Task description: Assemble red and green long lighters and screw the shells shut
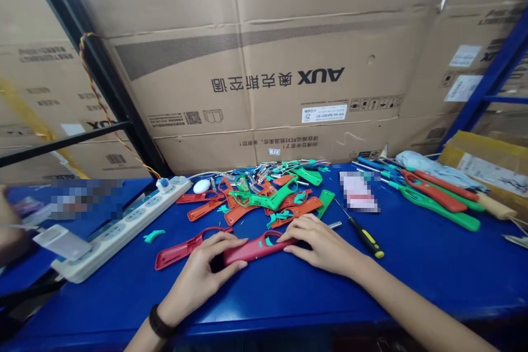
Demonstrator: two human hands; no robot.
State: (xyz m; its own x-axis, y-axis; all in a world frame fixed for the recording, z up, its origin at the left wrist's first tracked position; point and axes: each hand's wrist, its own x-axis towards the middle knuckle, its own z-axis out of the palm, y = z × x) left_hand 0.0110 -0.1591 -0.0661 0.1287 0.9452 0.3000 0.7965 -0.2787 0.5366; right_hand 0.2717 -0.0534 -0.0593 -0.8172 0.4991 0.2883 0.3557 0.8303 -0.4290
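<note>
A red long-necked lighter with a green trigger lies across the front middle of the blue table. Its left end is gripped by my left hand, thumb in front and fingers behind. My right hand is closed over its right end, and a short metal tube sticks out beyond the fingers. Just behind my left hand rests a red half-shell of a lighter handle, hollow side up. Farther back is a heap of orange, red and green lighter shells, with small parts among them.
A white power strip with a plugged-in charger runs along the left. On the right lie a black-and-yellow screwdriver, several whole lighters and a yellow package. Cardboard stands behind. Another person's arm shows at far left.
</note>
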